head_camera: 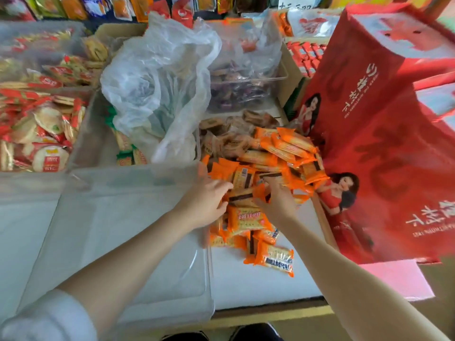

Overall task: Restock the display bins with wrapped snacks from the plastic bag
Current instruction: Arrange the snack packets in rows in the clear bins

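Two bare hands work in a heap of orange-wrapped snacks (268,166) piled in the clear bin at the right of the display. The left hand (205,205) lies palm-down on the heap's near-left side, fingers spread wide and slightly curled over the packs; whether it grips one cannot be told. The right hand (277,199) is cupped over several packs at the heap's centre, fingers bent around them. The packs are oblong; their long axes point every way, with many at the far side slanting toward the far-left and several at the near edge lying roughly crosswise. Brown-wrapped snacks (226,140) sit just beyond the orange ones. The plastic bag (160,77), crumpled and translucent, stands open in the middle bin (98,141), with green-trimmed packs showing beneath it. Round rice crackers (41,134) fill the left bin. A clear lid (118,242) in front of the middle bin lies bare. Red gift boxes (384,134) crowd the right edge, leaving little room there.
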A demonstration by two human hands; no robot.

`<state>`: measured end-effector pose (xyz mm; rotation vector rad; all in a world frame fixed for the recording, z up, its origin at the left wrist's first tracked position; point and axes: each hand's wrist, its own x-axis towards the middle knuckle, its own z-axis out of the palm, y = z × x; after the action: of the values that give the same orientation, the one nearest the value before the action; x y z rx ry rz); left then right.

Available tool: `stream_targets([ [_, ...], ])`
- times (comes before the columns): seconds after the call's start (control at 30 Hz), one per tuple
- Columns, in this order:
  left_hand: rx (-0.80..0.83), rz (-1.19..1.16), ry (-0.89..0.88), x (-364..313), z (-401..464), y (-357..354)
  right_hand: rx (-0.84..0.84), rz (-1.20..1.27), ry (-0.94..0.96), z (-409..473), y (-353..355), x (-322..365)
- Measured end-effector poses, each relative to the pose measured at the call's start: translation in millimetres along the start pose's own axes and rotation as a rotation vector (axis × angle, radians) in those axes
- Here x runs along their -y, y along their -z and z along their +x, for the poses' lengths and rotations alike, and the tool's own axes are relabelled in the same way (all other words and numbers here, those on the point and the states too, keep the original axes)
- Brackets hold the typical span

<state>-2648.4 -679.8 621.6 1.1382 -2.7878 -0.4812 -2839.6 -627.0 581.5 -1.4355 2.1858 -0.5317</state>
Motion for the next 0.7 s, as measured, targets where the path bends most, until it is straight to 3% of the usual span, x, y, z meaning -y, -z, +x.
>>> stream_targets([
  [0.1, 0.191, 0.345, -0.026, -7, 12, -6, 0.043, 0.033, 0.074, 4, 5, -2],
  [0.2, 0.257, 0.507, -0.013, -11, 22, -8, 0.038, 0.171, 0.098, 2, 25, -9],
  [0.3, 0.352, 0.582, 0.001, -14, 28, -7, -0.011, 0.473, 0.028, 2, 48, -22],
  [0.5, 0.524, 0.649, 0.050, -24, 43, -10, 0.016, 0.800, -0.167, 9, 67, -33],
  [0.7, 0.611, 0.613, -0.021, -24, 44, -3, 0.000, 0.963, -0.293, 10, 77, -33],
])
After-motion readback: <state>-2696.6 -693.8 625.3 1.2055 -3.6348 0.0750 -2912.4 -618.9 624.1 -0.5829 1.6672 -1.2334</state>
